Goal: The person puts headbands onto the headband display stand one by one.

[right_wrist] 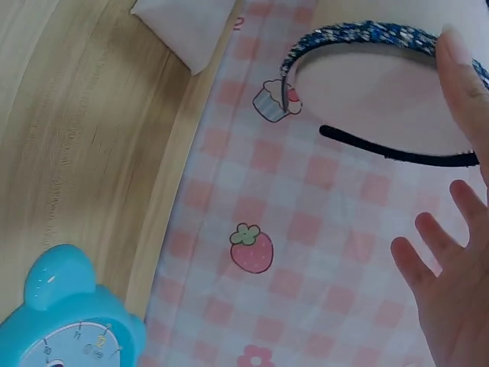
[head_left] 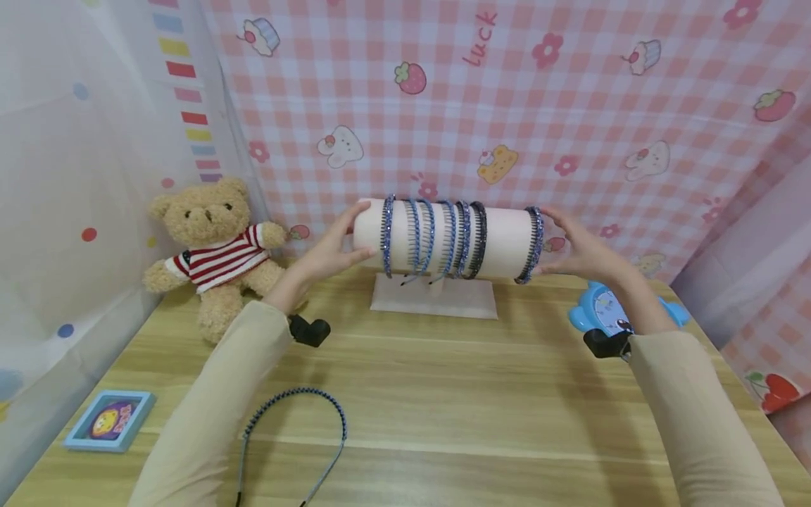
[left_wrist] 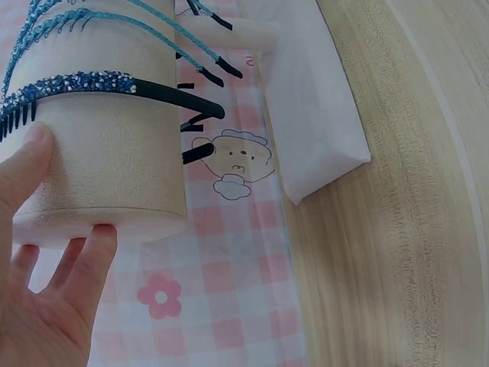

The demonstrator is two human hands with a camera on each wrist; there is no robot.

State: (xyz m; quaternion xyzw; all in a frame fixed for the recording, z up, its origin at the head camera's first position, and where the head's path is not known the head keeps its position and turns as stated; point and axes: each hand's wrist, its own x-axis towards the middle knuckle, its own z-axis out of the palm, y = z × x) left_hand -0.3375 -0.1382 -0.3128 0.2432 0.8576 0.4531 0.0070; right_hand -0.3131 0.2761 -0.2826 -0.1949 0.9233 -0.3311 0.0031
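Observation:
A pale cylindrical headband stand (head_left: 507,239) lies crosswise on a short post and flat base (head_left: 443,299). Several blue and black headbands (head_left: 464,239) circle its roll. My left hand (head_left: 331,246) holds the roll's left end, thumb along the side near a glittery headband (left_wrist: 72,86) and fingers at the end face. At the opposite end, my right hand (head_left: 579,248) spans a blue sequined headband (right_wrist: 359,32) that sits right at the roll's edge. My right thumb touches this band, while the other visible fingers spread apart, off the roll.
A braided headband (head_left: 298,391) lies at the table's front left. A teddy bear (head_left: 212,239) sits at the back left, with a light-blue frame (head_left: 109,421) nearer. Behind my right wrist is a blue clock (head_left: 589,310). A pink checked curtain (head_left: 405,141) hangs behind.

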